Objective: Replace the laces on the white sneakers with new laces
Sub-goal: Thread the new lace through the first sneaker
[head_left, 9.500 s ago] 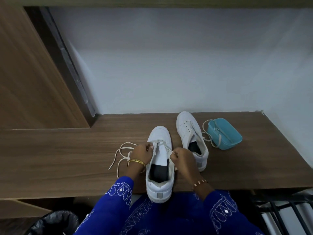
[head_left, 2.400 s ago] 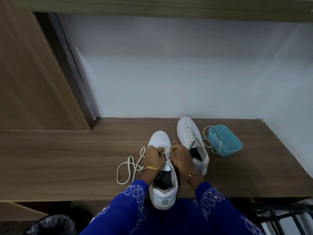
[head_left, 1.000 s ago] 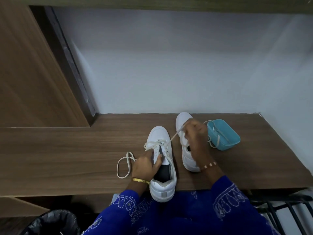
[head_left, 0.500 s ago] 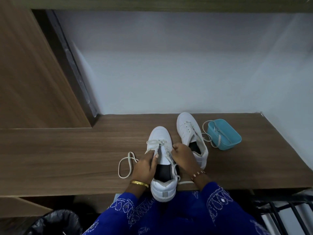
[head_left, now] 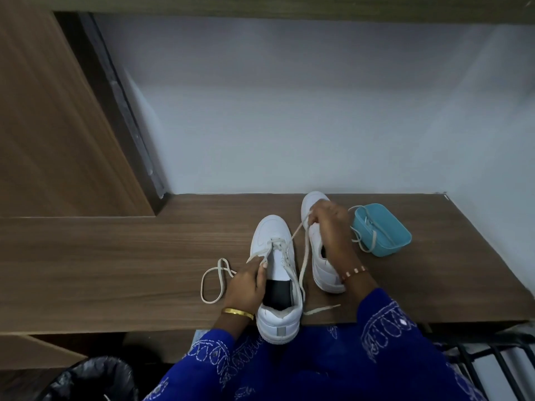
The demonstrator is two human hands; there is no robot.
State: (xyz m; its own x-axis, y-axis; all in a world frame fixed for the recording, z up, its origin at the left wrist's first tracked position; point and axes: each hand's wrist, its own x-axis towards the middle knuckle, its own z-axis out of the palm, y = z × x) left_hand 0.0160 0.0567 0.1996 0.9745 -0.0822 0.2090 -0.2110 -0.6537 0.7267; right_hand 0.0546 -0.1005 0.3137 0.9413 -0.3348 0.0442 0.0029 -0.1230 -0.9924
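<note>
Both hands grip: left hand (head_left: 249,282) sneaker (head_left: 276,273), right hand (head_left: 328,224) (raised) lace (head_left: 301,259).

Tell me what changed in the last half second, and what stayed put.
The right hand left the near sneaker's eyelets and went up and away over the far sneaker, drawing the lace it pinches out taut. The left hand stayed on the near sneaker's left side. Both sneakers, the blue container and the lace loop on the counter kept their places.
</note>
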